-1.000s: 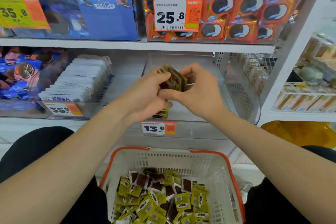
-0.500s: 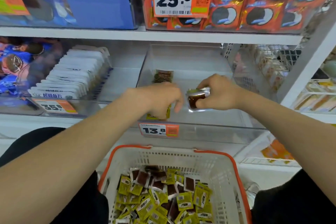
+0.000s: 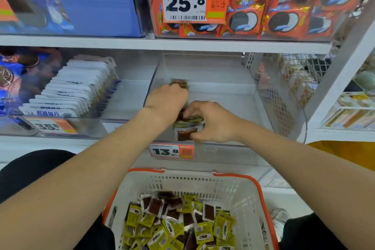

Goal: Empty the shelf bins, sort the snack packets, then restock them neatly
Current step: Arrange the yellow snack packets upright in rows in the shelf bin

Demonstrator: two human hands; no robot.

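Both hands are inside the clear shelf bin (image 3: 223, 91) on the middle shelf. My left hand (image 3: 167, 98) rests on top of a row of small brown and green snack packets (image 3: 179, 83) along the bin's left wall. My right hand (image 3: 211, 121) pinches a stack of the same packets (image 3: 186, 133) at the front of that row, fingers curled round it. Below, a white basket with an orange rim (image 3: 233, 189) holds several loose green and brown packets (image 3: 178, 223).
A bin of white pouches (image 3: 71, 89) stands to the left behind a 35.8 tag. A 13.8 price tag (image 3: 171, 151) hangs on the bin front. Blue boxes and orange cookie packs fill the upper shelf. A wire mesh divider (image 3: 284, 91) stands right.
My right hand brought its packets down to the front of the row in the bin. My left hand moved back along the row. The camera tilted slightly downward and closer.
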